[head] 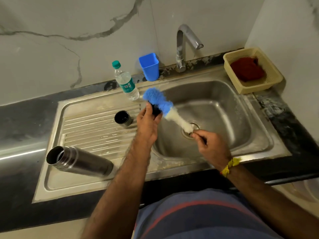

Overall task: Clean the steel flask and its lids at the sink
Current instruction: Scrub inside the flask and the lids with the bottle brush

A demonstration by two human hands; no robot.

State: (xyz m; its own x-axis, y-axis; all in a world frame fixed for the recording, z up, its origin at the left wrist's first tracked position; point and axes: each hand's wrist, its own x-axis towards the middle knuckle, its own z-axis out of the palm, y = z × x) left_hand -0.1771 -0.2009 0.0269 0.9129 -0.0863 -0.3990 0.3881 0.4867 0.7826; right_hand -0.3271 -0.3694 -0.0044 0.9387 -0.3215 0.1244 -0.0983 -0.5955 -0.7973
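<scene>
Right now the left hand point(147, 121) has its fingers closed around a small black flask lid point(156, 109) over the left rim of the steel sink bowl point(241, 104), and the right hand point(209, 146) pinches the thin handle of a fluffy blue-and-white bottle brush point(162, 104) that rubs against it. That lid looks small, light, hard and probably slippery when wet, so holding it around its sides seems best. Close by, the shiny steel flask point(81, 160) lies on its side at the front left of the ribbed draining board point(96, 128), a dark cup lid point(122, 119) stands near the board's middle, and a clear plastic water bottle point(126, 81) and a blue plastic cup point(149, 67) stand along the back edge, near the brush tip.
</scene>
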